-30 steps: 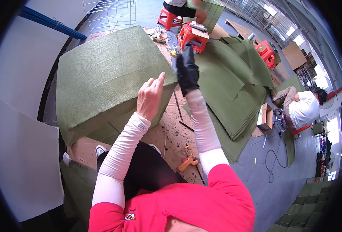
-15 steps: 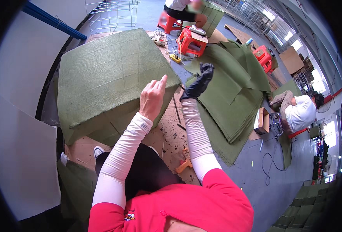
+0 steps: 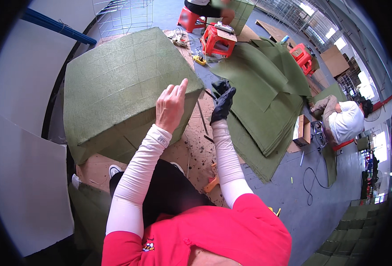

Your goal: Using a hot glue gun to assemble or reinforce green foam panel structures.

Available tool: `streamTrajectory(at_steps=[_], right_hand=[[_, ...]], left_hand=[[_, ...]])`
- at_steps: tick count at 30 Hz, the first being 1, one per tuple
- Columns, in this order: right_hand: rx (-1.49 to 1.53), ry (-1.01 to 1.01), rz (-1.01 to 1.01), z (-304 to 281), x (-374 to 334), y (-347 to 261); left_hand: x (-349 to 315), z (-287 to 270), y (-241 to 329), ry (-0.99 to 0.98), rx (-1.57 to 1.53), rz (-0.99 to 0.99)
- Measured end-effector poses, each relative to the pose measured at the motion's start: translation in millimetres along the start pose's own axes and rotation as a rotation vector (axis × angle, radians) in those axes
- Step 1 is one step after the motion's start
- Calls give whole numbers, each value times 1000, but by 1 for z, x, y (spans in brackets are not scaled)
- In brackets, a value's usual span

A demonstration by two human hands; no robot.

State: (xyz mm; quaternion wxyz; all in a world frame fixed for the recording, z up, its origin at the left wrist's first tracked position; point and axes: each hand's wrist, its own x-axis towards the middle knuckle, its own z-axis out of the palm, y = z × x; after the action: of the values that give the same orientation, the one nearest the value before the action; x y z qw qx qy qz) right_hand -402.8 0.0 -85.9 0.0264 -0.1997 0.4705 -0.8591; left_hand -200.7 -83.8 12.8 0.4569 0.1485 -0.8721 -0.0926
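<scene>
A large box-shaped frame [image 3: 120, 84] covered in green sheet stands ahead of me to the left, its wire grid showing through. My bare left hand [image 3: 170, 106] is raised over its near right side, index finger stretched out and the other fingers partly bent, holding nothing visible. My right hand [image 3: 222, 103], in a black glove, is to the right of the box's corner. Its fingers bend toward the thumb; anything between them is too dark to make out. Beyond that glove lies a stack of green sheets [image 3: 258, 106].
An orange glue gun [image 3: 212, 183] lies on stained cardboard [image 3: 193, 153] by my legs, near dark rods [image 3: 202, 117]. Red stools [image 3: 218, 42] stand ahead. One person [image 3: 344, 122] sits at right, another [image 3: 209, 11] at the far side. A cable [image 3: 310, 186] curls on the floor.
My gloved right hand has come down and left, nearer the box's corner, and its fingers have turned. My left hand has shifted slightly left. The whole view has tilted a little.
</scene>
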Motion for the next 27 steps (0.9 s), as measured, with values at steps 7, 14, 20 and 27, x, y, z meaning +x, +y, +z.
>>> streamTrajectory(at_steps=[7, 14, 20, 27], right_hand=[[-545, 30, 233, -130, -83, 53], [-1205, 172, 1089, -361, -268, 102], [-1524, -385, 957, -422, -331, 141], [-1310, 86, 1330, -382, -319, 109]], left_hand=[[-3, 2, -3, -13, 14, 27], [2, -1, 4, 10, 74, 64], [0, 1, 5, -12, 102, 63], [1, -3, 5, -29, 149, 85]])
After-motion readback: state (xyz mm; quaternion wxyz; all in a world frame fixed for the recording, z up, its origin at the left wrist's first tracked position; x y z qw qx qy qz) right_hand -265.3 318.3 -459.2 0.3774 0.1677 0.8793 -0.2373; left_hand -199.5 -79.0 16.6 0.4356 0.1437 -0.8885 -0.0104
